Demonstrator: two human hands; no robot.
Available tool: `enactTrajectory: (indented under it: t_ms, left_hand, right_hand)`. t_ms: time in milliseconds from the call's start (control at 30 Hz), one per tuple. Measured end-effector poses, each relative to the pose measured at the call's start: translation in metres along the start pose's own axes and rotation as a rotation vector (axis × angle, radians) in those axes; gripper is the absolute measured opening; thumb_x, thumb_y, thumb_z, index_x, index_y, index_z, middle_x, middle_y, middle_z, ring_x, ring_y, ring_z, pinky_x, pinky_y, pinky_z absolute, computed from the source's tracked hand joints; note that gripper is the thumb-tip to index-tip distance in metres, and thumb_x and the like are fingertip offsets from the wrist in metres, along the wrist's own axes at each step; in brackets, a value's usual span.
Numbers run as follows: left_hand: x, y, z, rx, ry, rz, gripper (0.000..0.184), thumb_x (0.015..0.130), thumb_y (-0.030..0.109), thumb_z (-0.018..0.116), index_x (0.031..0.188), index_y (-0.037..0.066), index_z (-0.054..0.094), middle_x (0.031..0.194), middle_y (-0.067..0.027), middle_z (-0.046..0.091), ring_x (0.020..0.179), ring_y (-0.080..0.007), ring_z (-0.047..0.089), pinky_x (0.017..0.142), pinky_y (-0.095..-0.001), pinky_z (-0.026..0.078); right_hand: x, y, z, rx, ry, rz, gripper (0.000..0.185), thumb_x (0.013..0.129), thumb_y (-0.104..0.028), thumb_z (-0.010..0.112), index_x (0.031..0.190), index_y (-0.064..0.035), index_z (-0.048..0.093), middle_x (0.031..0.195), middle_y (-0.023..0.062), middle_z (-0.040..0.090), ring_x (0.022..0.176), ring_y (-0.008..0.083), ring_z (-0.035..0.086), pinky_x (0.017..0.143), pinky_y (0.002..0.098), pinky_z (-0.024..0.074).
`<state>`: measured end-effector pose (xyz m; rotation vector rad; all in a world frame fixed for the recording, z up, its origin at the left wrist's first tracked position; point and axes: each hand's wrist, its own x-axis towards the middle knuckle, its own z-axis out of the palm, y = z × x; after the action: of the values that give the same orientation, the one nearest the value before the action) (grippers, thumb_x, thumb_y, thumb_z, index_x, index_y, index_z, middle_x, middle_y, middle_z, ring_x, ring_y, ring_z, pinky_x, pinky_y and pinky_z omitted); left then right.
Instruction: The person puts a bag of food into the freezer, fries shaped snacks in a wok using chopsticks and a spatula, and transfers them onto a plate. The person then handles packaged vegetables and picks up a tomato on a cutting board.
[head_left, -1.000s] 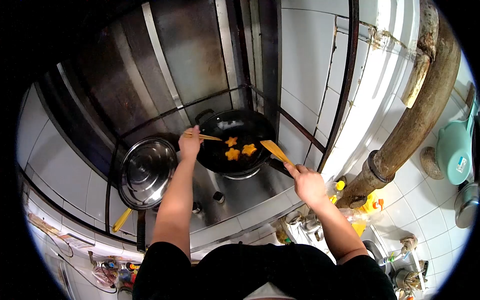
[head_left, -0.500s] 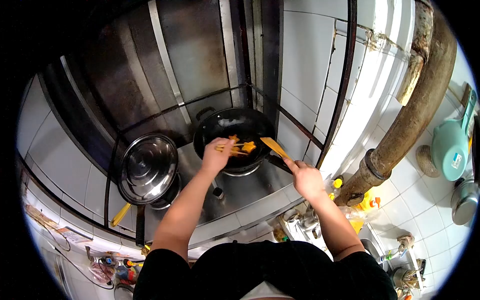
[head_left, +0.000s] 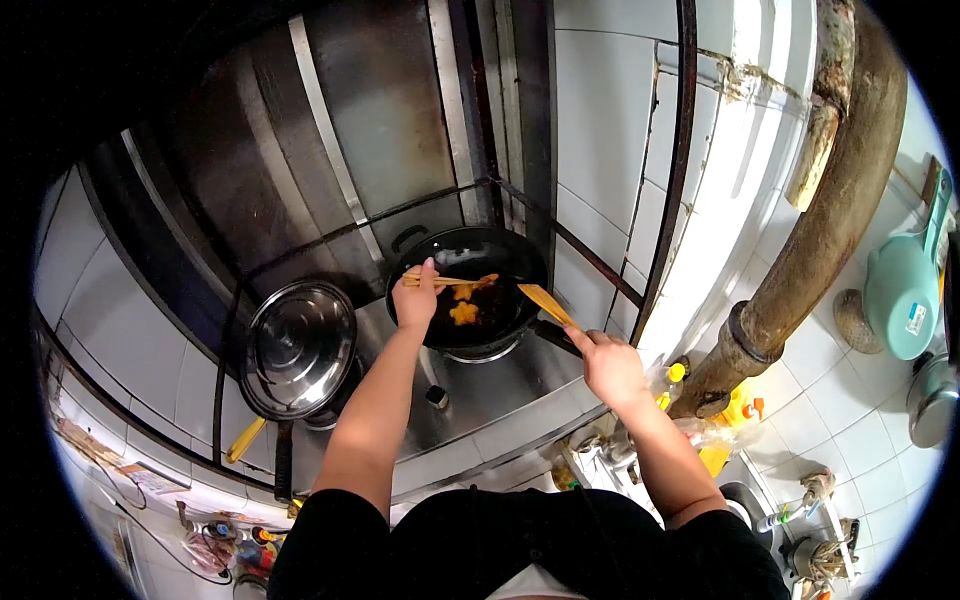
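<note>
A black wok (head_left: 480, 245) stands on the stove with star-shaped orange pieces in it. One flat piece (head_left: 463, 314) lies low in the wok, with another just above it. My left hand (head_left: 415, 296), over the wok's left rim, is closed on wooden chopsticks (head_left: 450, 281). Their tips touch a third piece (head_left: 488, 280), which looks tilted. My right hand (head_left: 608, 366) grips a wooden spatula (head_left: 545, 302), its blade at the wok's right edge near the wok handle (head_left: 557, 337).
A lidded pan (head_left: 298, 350) sits left of the wok, a yellow handle (head_left: 246, 440) below it. A stove knob (head_left: 436, 397) is in front. Metal bars (head_left: 590, 252) frame the stove. Bottles (head_left: 675, 374) and a thick pipe (head_left: 790, 290) are to the right.
My left hand moved right over the wok, then back left and up a little. The right-hand star piece has shifted up and tilted at the chopstick tips. My right hand has barely moved.
</note>
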<state>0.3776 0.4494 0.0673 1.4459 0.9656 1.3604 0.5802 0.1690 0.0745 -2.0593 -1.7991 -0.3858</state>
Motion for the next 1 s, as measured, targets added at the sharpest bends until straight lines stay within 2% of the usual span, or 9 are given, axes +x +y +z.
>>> enactTrajectory:
  t_ms: [100,300,500,600,667,733,933,1000]
  left_hand:
    - [0.009,0.001,-0.003,0.02,0.042,0.003,0.034,0.094,0.026,0.063,0.081,-0.005,0.062,0.079,-0.0101,0.064,0.07,-0.0165,0.065,0.064,-0.0287,0.059]
    - [0.022,-0.002,-0.002,0.088,-0.023,0.065,0.035,0.093,0.027,0.064,0.077,-0.004,0.063,0.071,-0.0071,0.064,0.065,-0.0126,0.062,0.062,-0.0277,0.053]
    - [0.021,-0.008,-0.008,0.377,-0.094,0.25,0.032,0.09,0.027,0.067,0.076,-0.002,0.063,0.069,-0.0127,0.064,0.066,-0.0239,0.063,0.067,-0.0347,0.049]
    - [0.013,0.004,0.001,0.429,-0.117,0.219,0.031,0.089,0.029,0.066,0.08,-0.001,0.064,0.076,-0.0158,0.066,0.072,-0.0296,0.063,0.069,-0.0365,0.049]
    - [0.025,-0.013,0.01,0.488,-0.103,0.303,0.029,0.089,0.03,0.066,0.086,0.001,0.067,0.085,-0.0184,0.066,0.081,-0.0351,0.063,0.073,-0.0382,0.049]
    - [0.019,0.01,0.022,0.513,-0.143,0.277,0.028,0.089,0.029,0.065,0.087,0.002,0.067,0.084,-0.0178,0.066,0.081,-0.0358,0.063,0.074,-0.0391,0.049]
    - [0.017,0.024,0.049,0.493,-0.192,0.313,0.028,0.09,0.028,0.064,0.082,0.001,0.065,0.082,-0.0173,0.065,0.077,-0.0364,0.062,0.07,-0.0406,0.049]
    - [0.013,0.021,0.053,0.422,-0.211,0.318,0.03,0.09,0.028,0.064,0.079,0.0,0.064,0.074,-0.0159,0.063,0.069,-0.0321,0.061,0.066,-0.0381,0.048]
  right_hand:
    - [0.001,0.001,0.001,-0.015,0.01,-0.006,0.053,0.078,-0.005,0.053,0.129,-0.0187,0.057,0.09,0.0102,0.064,0.078,0.0275,0.066,0.066,0.0384,0.055]
    - [0.0,0.002,0.004,-0.014,0.027,-0.026,0.051,0.078,-0.005,0.053,0.128,-0.0183,0.058,0.09,0.0096,0.064,0.079,0.0279,0.066,0.067,0.0379,0.0546]
    - [0.001,-0.001,-0.001,0.009,-0.001,-0.007,0.052,0.078,-0.005,0.053,0.128,-0.0182,0.058,0.09,0.0097,0.064,0.078,0.0279,0.066,0.067,0.038,0.0545]
    - [0.002,-0.002,-0.004,-0.012,-0.023,-0.009,0.053,0.078,-0.005,0.053,0.129,-0.0182,0.057,0.091,0.0101,0.064,0.078,0.0276,0.066,0.066,0.0379,0.0546]
    - [0.003,0.0,-0.001,-0.008,-0.012,-0.019,0.053,0.078,-0.005,0.053,0.129,-0.0181,0.057,0.091,0.0104,0.064,0.079,0.0275,0.066,0.067,0.0378,0.0547]
    - [0.001,0.003,0.001,-0.008,0.0,-0.031,0.052,0.078,-0.006,0.053,0.129,-0.0178,0.057,0.091,0.0107,0.064,0.078,0.0273,0.066,0.067,0.0377,0.0548]
    - [0.0,0.003,-0.002,0.013,0.004,-0.035,0.051,0.078,-0.006,0.053,0.128,-0.0166,0.057,0.094,0.0116,0.065,0.079,0.0275,0.066,0.069,0.0371,0.0548]
    - [-0.001,0.004,-0.002,0.03,0.019,-0.033,0.051,0.078,-0.006,0.053,0.128,-0.016,0.057,0.094,0.0117,0.064,0.079,0.0277,0.066,0.068,0.0371,0.0548]
